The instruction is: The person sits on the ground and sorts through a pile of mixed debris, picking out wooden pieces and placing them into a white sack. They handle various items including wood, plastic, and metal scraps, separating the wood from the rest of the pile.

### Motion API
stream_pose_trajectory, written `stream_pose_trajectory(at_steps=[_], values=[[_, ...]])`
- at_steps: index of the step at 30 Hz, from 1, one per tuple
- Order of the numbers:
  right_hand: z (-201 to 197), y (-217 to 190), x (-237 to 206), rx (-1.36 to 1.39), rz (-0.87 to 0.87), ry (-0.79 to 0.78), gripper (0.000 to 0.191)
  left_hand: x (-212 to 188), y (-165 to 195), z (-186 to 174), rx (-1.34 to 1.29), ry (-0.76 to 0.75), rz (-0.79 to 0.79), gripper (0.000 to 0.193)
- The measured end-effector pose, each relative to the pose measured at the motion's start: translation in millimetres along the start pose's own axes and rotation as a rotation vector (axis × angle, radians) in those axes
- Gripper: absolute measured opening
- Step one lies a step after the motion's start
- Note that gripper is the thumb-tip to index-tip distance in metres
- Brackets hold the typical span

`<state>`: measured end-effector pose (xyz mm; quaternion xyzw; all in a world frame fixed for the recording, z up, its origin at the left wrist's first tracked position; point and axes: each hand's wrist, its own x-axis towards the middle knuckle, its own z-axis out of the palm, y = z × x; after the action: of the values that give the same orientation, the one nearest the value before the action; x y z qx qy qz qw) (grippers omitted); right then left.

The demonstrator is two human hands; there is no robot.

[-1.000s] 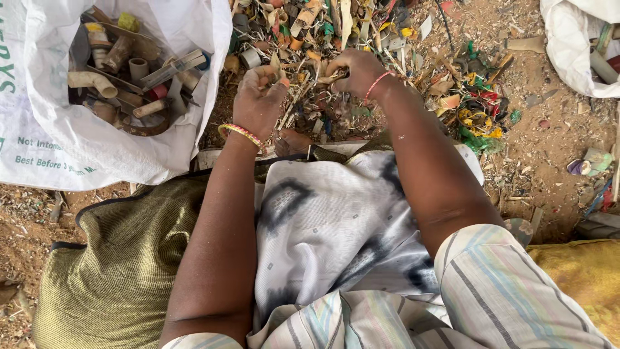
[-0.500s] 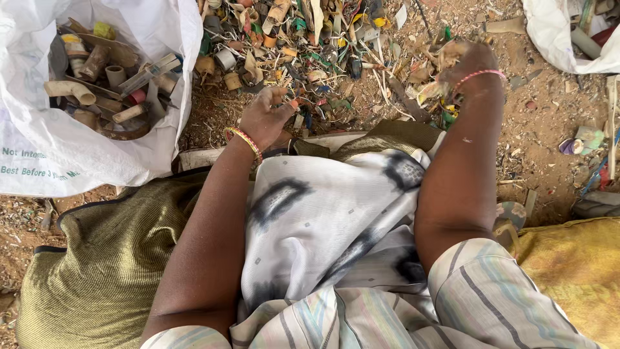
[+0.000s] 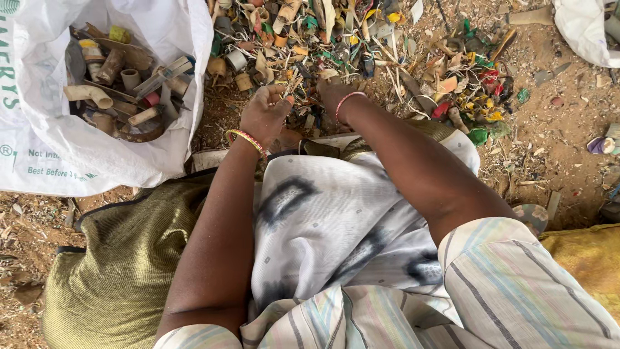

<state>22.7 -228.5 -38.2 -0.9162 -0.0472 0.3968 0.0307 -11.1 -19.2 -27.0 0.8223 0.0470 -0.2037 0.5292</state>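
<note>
An outdoor scrap-sorting spot on bare dirt ground (image 3: 568, 129). A heap of mixed plastic scraps (image 3: 361, 45) lies on the soil, and just left of the heap a white woven sack (image 3: 161, 142) holds sorted pipe offcuts (image 3: 116, 84).

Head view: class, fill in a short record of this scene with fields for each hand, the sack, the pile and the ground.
left hand: left hand, wearing a bangle, fingers curled at the near edge of the scrap pile
right hand: right hand, wearing a pink bangle, reaching into the pile
scrap pile: scrap pile of mixed plastic bits, many colours
sack: white sack, open, holding pipe pieces
ground: dirt ground
</note>
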Motion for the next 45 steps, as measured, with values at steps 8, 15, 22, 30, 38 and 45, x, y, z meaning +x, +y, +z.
stream_pose_trajectory(at_steps=[8,15,22,30,38,45], values=[[-22.2,-25.2,-2.5,0.056,-0.128,0.095,0.117,2.0,-4.6,-2.6,-0.086,0.076,0.091,0.047],[-6.4,-58.2,-3.8,-0.202,-0.256,0.207,0.057,-1.9,0.3,-2.6,-0.139,0.051,0.049,0.047],[-22.6,-5.9,13.3,0.04,-0.355,0.409,0.053,-2.8,0.7,-1.5,-0.096,0.061,0.042,0.047],[-72.3,104.3,-60.7,0.502,-0.419,0.608,0.035,-10.1,3.9,3.0,-0.143,0.051,0.106,0.043],[-59.2,262.7,-136.4,0.445,0.213,0.501,0.038,-7.6,-11.8,19.5,-0.136,-0.036,0.186,0.044],[-67.4,224.6,-91.4,-0.3,0.299,0.185,0.048,-11.3,-6.9,16.6,-0.017,-0.019,0.025,0.047]])
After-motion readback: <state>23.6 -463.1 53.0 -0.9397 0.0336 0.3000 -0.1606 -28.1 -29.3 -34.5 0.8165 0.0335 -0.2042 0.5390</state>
